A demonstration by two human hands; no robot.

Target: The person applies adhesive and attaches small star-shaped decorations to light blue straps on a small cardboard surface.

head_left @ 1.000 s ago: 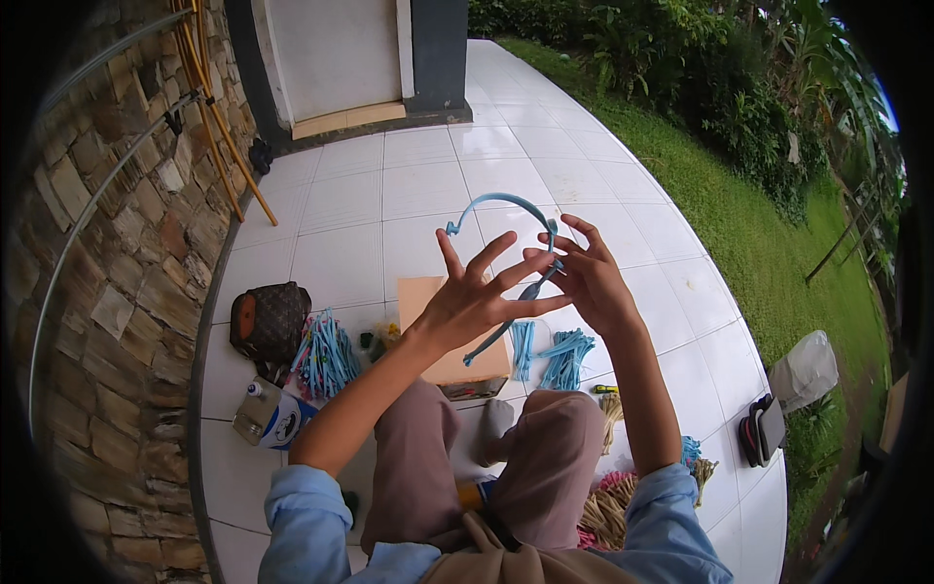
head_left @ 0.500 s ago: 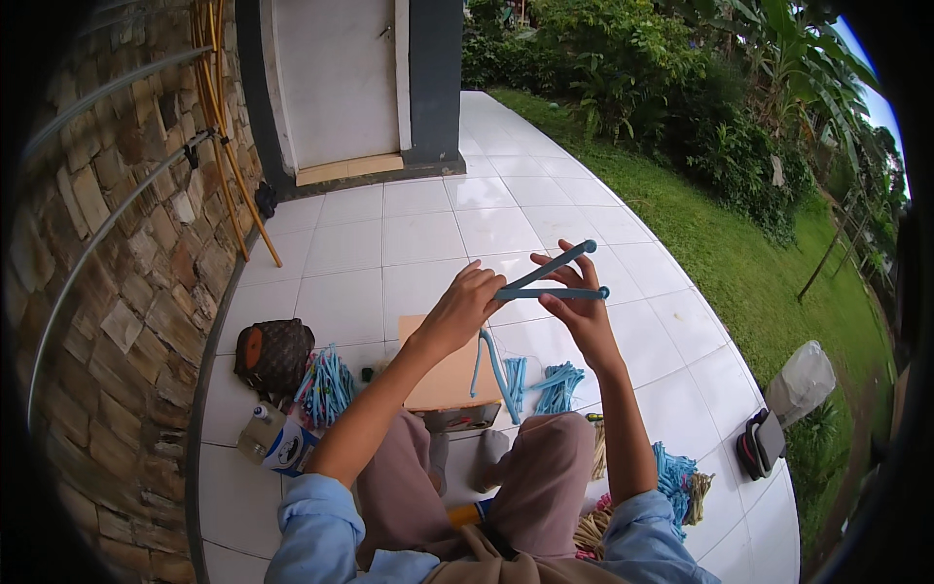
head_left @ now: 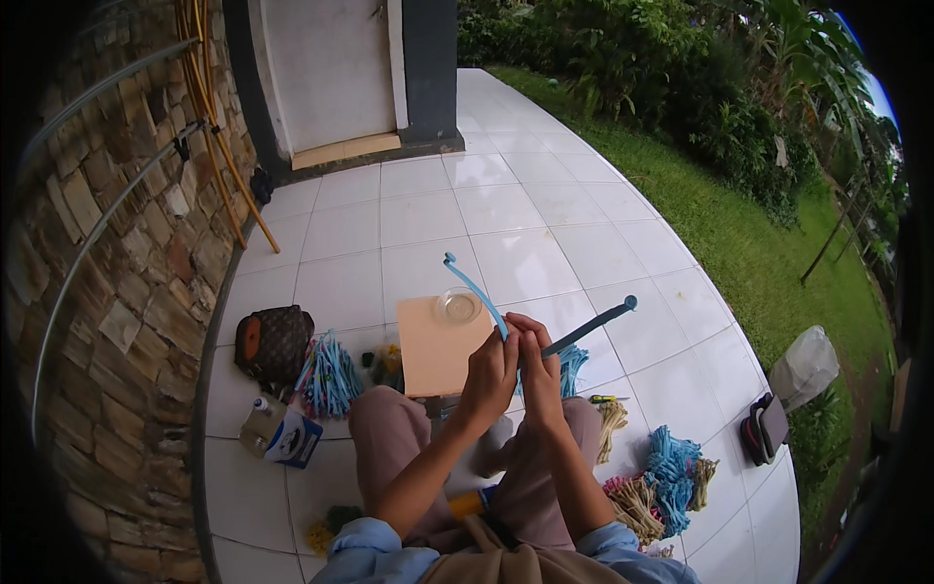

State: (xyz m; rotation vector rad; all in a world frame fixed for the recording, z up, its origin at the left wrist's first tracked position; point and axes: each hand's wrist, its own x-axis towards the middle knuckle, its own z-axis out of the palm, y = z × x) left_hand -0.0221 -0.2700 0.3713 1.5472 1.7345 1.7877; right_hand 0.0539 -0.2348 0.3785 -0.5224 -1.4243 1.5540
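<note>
My left hand (head_left: 489, 382) and my right hand (head_left: 541, 378) are pressed together above my knees, fingers closed. Between them they grip a blue strip (head_left: 474, 288) whose curled end points up and away to the left. A second length, a darker blue strip (head_left: 593, 327) with a rolled end, sticks out to the right from my right hand. Whether the two are joined is hidden by my fingers. Behind my hands lies a pale tan board (head_left: 428, 341), with a clear round glass dish (head_left: 457, 307) on its far part.
Left are a brown bag (head_left: 275, 348), a bundle of blue strips (head_left: 331, 378) and a plastic bottle (head_left: 263, 428). Right are another blue bundle (head_left: 572, 370), blue bunches (head_left: 673, 477), tan bunches (head_left: 613, 428), a dark case (head_left: 764, 433) and a whitish plastic bag (head_left: 806, 365).
My hands have come down closer to my knees and together; my right hand has moved left off the rolled ends. The strip ends now spread apart, and the glass dish has come into view.
</note>
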